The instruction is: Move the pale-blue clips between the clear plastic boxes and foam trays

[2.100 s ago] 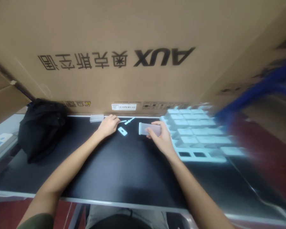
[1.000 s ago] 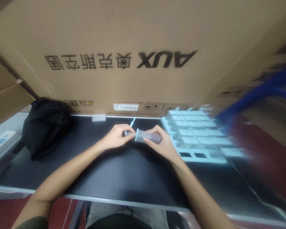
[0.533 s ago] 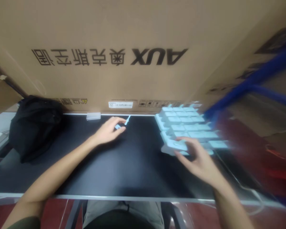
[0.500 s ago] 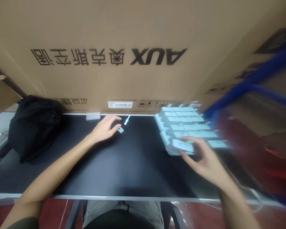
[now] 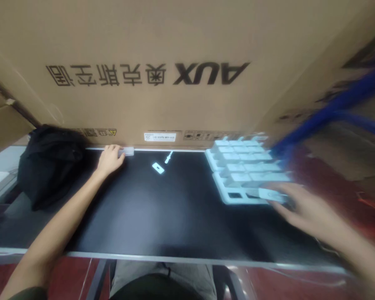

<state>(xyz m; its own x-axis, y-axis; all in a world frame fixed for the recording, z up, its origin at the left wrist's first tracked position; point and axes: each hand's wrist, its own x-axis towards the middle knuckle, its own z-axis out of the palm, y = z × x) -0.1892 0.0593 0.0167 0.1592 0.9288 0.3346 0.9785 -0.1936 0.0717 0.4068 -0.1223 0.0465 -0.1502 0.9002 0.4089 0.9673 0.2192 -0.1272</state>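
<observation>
My left hand (image 5: 110,159) reaches to the back of the black table (image 5: 162,216) and its fingers curl onto a small clear plastic box (image 5: 127,151) at the foot of the cardboard. My right hand (image 5: 303,207) is at the right, blurred, fingers closed on a pale rectangular case (image 5: 271,194) at the near corner of a light blue tray (image 5: 234,198). The tray has many compartments, most filled with similar cases. A small white cassette (image 5: 158,168) and a thin white stick (image 5: 168,157) lie loose between the hands.
A big cardboard box (image 5: 175,62) printed AUX walls off the back of the table. A black bag (image 5: 50,162) sits at the left end. Blue bars (image 5: 331,108) and more cardboard stand to the right. The table's metal front edge (image 5: 175,259) runs near me.
Both hands held a clear case together a second ago. Since then the right hand carried it to the tray's near right corner, and the left hand moved from the cassette to the clear box.
</observation>
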